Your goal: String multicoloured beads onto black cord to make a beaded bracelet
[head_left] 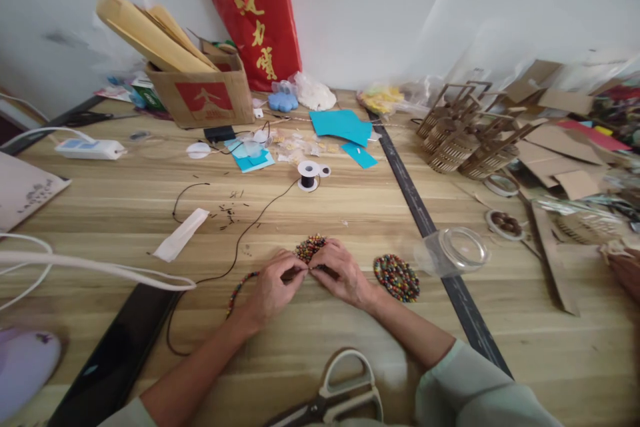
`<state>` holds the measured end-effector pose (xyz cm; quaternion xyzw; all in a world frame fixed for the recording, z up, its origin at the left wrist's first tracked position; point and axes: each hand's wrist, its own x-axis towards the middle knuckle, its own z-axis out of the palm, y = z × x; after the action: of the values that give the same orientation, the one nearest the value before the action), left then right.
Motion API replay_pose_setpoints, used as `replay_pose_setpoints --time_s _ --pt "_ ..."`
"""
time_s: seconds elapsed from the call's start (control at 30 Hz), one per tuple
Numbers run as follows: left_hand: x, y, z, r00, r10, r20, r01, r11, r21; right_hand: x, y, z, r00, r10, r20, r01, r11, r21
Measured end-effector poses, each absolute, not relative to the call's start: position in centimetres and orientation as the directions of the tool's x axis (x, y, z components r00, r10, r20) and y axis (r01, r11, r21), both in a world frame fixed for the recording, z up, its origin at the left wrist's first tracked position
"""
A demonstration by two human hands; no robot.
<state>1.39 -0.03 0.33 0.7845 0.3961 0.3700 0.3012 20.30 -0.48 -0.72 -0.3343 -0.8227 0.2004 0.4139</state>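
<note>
My left hand (273,287) and my right hand (340,272) meet fingertip to fingertip on the wooden table (320,213). Both pinch a thin black cord (250,227) right at a small pile of coloured beads (310,247). A strung row of beads (237,290) trails from my left hand toward the lower left. The cord runs back to a small spool (308,176). A lid full of coloured beads (397,277) lies just right of my right wrist.
Scissors (335,397) lie at the near edge. A clear jar (457,250) lies on the dark strip (425,220) to the right. Cardboard pieces and wooden baskets (465,140) crowd the right. Box (205,93), power strip (90,148), teal paper (343,125) sit behind.
</note>
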Motion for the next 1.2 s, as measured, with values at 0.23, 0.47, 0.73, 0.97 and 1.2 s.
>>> replay_pose_setpoints --time_s 0.23,0.47,0.73,0.97,1.2 --pt "1.42 -0.08 0.61 0.425 0.841 0.334 0.402 -0.506 0.763 20.35 -0.49 -0.35 -0.427 0.703 0.569 0.371 0.710 -0.598" --pt "1.26 -0.04 0.72 0.439 0.828 0.349 0.386 -0.524 0.759 20.45 -0.49 -0.59 -0.410 0.708 0.575 0.380 0.706 -0.598" --pt "1.18 -0.08 0.85 0.405 0.855 0.323 0.403 -0.485 0.776 20.44 -0.50 -0.46 -0.416 0.701 0.580 0.382 0.713 -0.588" --pt "1.13 -0.13 0.74 0.391 0.870 0.301 0.413 -0.457 0.787 20.36 -0.52 -0.67 -0.409 0.708 0.575 0.384 0.705 -0.596" --pt "1.17 -0.11 0.29 0.381 0.874 0.301 0.390 -0.447 0.805 20.42 -0.62 -0.43 -0.429 0.706 0.563 0.360 0.705 -0.611"
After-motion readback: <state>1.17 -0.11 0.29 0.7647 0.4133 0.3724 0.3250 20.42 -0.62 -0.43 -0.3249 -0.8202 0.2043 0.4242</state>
